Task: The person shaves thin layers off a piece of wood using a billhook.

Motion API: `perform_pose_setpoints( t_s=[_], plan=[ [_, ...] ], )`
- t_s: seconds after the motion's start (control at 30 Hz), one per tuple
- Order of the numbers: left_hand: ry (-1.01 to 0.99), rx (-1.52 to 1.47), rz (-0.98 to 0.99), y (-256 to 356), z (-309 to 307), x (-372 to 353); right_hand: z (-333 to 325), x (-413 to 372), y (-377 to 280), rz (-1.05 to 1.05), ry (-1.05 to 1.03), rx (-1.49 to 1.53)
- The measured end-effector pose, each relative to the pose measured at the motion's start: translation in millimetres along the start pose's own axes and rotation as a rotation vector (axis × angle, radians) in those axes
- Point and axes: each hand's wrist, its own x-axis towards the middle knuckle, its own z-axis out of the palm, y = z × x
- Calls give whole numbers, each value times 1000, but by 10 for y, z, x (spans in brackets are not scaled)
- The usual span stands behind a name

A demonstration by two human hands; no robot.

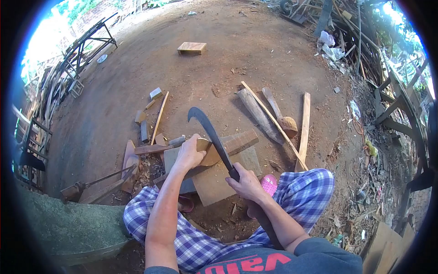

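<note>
My right hand (246, 182) grips the handle of a long curved machete (211, 132), whose hooked dark blade rises up and to the left. My left hand (189, 153) holds a rounded, pale wooden piece (207, 153) upright on a flat board (219, 180) that lies on the dirt between my knees. The blade's edge rests against the right side of that wooden piece. A brown plank (242, 141) lies just behind it. My legs wear blue plaid trousers.
Logs and thin sticks (267, 112) lie on the dirt to the right, small offcuts (143, 130) to the left. A pink sandal (269, 182) sits by my right knee. A wooden box (191, 47) stands farther off. Scrap timber piles line both sides.
</note>
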Motion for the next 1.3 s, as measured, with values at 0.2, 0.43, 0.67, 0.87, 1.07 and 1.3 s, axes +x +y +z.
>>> perform_pose_setpoints(
  t_s=[0.2,0.43,0.67,0.87,1.07,1.3],
  plan=[
    [2,-17,-25,17,-21,-7,17,18,16,-2,-3,26],
    [32,-29,-35,-81,-6,14,83,27,64,-77,37,-6],
    [18,-75,-52,-203,43,80,126,48,96,-92,51,-9],
    [5,-75,-40,-214,38,67,75,22,9,-43,15,15],
    [42,-57,-60,-211,77,81,35,-37,-60,-4,-21,59],
    [62,-41,-113,-125,41,21,105,-38,-98,-1,5,-77]
  ],
)
